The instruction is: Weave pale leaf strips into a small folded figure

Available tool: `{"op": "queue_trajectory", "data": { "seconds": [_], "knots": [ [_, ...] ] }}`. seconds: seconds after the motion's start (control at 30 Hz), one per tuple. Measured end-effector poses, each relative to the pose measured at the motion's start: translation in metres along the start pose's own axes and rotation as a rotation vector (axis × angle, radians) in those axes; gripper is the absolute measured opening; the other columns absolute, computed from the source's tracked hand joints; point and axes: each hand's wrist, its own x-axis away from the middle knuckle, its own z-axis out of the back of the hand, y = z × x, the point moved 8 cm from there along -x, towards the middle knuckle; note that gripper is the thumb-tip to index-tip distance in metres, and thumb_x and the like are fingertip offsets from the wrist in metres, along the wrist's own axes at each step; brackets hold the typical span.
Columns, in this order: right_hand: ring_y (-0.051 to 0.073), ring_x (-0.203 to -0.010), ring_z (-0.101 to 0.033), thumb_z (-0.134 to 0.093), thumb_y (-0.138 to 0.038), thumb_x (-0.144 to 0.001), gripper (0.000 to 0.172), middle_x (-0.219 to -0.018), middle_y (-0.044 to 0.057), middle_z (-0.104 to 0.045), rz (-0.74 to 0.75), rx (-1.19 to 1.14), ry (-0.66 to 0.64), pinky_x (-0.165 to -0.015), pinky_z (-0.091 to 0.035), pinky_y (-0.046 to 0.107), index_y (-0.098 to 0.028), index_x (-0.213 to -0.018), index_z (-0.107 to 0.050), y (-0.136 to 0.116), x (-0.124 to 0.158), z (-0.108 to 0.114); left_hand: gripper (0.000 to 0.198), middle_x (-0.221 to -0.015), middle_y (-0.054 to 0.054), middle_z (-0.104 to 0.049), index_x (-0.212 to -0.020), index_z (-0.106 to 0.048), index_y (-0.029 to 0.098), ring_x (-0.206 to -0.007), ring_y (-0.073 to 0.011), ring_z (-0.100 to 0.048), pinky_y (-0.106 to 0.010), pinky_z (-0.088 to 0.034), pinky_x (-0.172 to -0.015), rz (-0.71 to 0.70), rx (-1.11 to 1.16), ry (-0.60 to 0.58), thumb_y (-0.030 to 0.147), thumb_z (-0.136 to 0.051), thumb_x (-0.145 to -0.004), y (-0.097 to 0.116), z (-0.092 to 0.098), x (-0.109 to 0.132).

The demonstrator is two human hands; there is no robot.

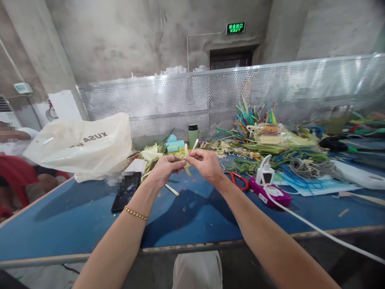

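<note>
Pale yellow-green leaf strips [186, 151] stick up and hang down between my two hands, above the middle of the table. My left hand [166, 168] pinches them from the left, thumb and fingers pressed together. On the other side my right hand [206, 163] grips the strips with thumb and index finger, its tips almost touching the left ones. A loose pale strip [172, 189] lies on the blue table [189, 222] below. Behind the hands are light husk pieces [151, 153] and a green bottle [193, 136] with a black cap.
A white plastic bag [81, 144] and a black phone [127, 192] are at left. Red-handled scissors [239, 180], a purple power strip [270, 192] with a white cable, and heaps of coloured cords [300, 164] lie at right. A perforated metal panel [159, 107] borders the back. A person [12, 138] sits far left.
</note>
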Motion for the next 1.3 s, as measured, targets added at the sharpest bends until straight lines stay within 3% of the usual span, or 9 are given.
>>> {"op": "queue_trajectory", "data": {
  "seconds": [0.23, 0.6, 0.8, 0.97, 1.1, 1.3],
  "knots": [
    [0.011, -0.056, -0.054, -0.064, -0.035, -0.074, 0.019, -0.063, 0.001, -0.064, -0.012, 0.082, 0.043, -0.056, -0.042, 0.022, -0.015, -0.076, -0.065, 0.008, 0.0, 0.0, 0.023, -0.058, -0.003, -0.061, -0.07, -0.068, 0.011, -0.052, -0.0089, -0.05, -0.024, -0.035, -0.054, -0.02, -0.027, -0.022, 0.029, -0.077, -0.061, 0.002, -0.004, 0.001],
    [0.015, -0.059, -0.062, -0.066, -0.032, -0.071, 0.017, -0.065, 0.005, -0.068, -0.078, 0.068, 0.052, -0.058, -0.047, 0.024, -0.016, -0.069, -0.063, 0.002, 0.002, 0.002, 0.024, -0.063, -0.001, -0.059, -0.07, -0.066, 0.012, -0.054, -0.0077, -0.048, -0.024, -0.036, -0.054, -0.082, -0.1, -0.007, 0.029, -0.078, -0.058, 0.005, -0.006, 0.002],
    [0.009, -0.039, -0.048, -0.06, -0.044, -0.078, 0.031, -0.059, 0.002, -0.064, -0.114, -0.003, -0.012, -0.043, -0.038, 0.022, -0.015, -0.069, -0.063, -0.004, 0.004, 0.002, 0.015, -0.058, 0.002, -0.056, -0.063, -0.062, 0.013, -0.049, -0.0065, -0.045, -0.023, -0.035, -0.051, -0.041, -0.032, 0.027, 0.019, -0.074, -0.056, 0.001, 0.001, -0.002],
    [0.01, -0.043, -0.049, -0.051, -0.055, -0.082, 0.045, -0.058, 0.004, -0.064, -0.14, 0.032, 0.204, -0.044, -0.037, 0.022, -0.014, -0.07, -0.064, 0.004, -0.002, 0.031, 0.019, -0.053, 0.003, -0.053, -0.06, -0.058, 0.014, -0.046, -0.0073, -0.045, -0.023, -0.033, -0.048, 0.021, 0.09, 0.079, 0.016, -0.075, -0.052, -0.004, 0.007, -0.005],
    [0.01, -0.046, -0.046, -0.055, -0.06, -0.076, 0.05, -0.054, 0.005, -0.062, -0.219, 0.037, 0.115, -0.044, -0.032, 0.023, -0.014, -0.059, -0.064, 0.015, -0.003, 0.023, 0.017, -0.053, 0.002, -0.053, -0.059, -0.059, 0.013, -0.047, -0.007, -0.045, -0.023, -0.033, -0.049, 0.008, 0.053, 0.038, 0.015, -0.075, -0.053, -0.003, 0.002, -0.004],
    [0.008, -0.044, -0.042, -0.065, -0.048, -0.069, 0.036, -0.052, 0.003, -0.058, -0.273, -0.126, 0.052, -0.044, -0.03, 0.022, -0.014, -0.057, -0.06, 0.007, 0.003, 0.011, 0.015, -0.053, 0.002, -0.053, -0.058, -0.06, 0.013, -0.046, -0.0066, -0.045, -0.023, -0.034, -0.05, 0.026, 0.054, 0.002, 0.015, -0.074, -0.054, -0.005, -0.003, -0.003]
  ]
}}
